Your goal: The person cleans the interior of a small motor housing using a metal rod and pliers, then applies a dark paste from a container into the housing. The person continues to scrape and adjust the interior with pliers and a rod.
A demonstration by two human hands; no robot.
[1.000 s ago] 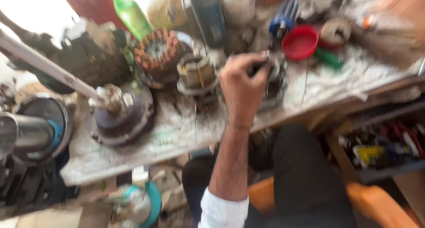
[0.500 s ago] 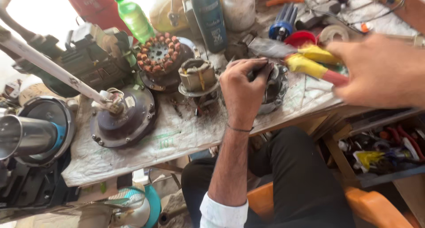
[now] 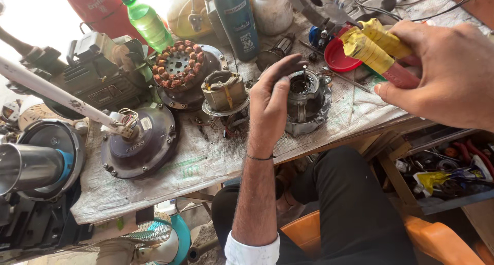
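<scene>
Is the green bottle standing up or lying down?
Standing up, leaning a little. The green bottle has its green cap on top and its base on the cluttered workbench, behind the copper-wound stator.

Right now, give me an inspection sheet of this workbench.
Surface: workbench covered with stained, worn cloth.
Job's things: metal motor housing with central shaft; pliers with yellow-taped handles.
Clutter: copper-wound stator, small winding, fan motor cover, green bottle, blue spray can, red lid.
Hands: left hand rests open against the housing; right hand grips the pliers' handles.
Cables: loose wires at the far edge; short leads on the cover.
Surroundings: orange seat, tool drawer, grey motor.
</scene>
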